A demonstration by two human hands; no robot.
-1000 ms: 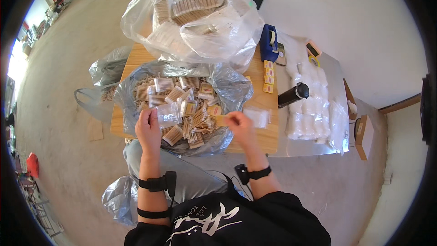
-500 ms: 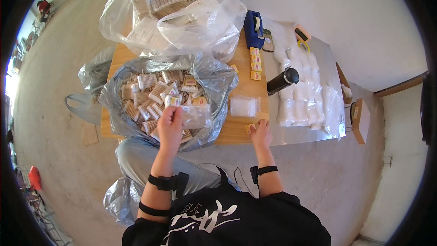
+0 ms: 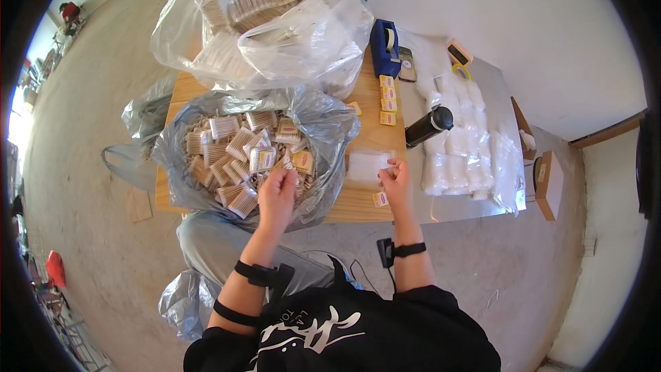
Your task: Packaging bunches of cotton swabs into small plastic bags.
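Largest first: on my wooden table [image 3: 359, 201], to the left, are two big bags. The far one, a clear plastic bag [image 3: 303, 52], holds rows of bundled swabs [image 3: 268, 1]; the near one, a grey plastic bag [image 3: 323, 120], gapes open over a heap of swab packets [image 3: 241, 143], overlapping too much to count, though three show yellow faces. Off to the right, the metal table [image 3: 447, 209] carries white, clear-wrapped bundles [image 3: 458, 141]. Between these sit one blue tape dispenser [image 3: 385, 52] at the far side and one dark bottle [image 3: 428, 127] nearer me. My left hand [image 3: 277, 196] is over the near part of the grey bag, fingers curled in; I cannot tell whether they hold anything. My right hand [image 3: 395, 182], thumb and fingertips nearly together, is at the right end of some small clear bags [image 3: 366, 165]; any grip there is unclear. Smallest are six yellow cards [image 3: 387, 94] on the wood: four in a column, one beside the grey bag, one just left of my right hand.
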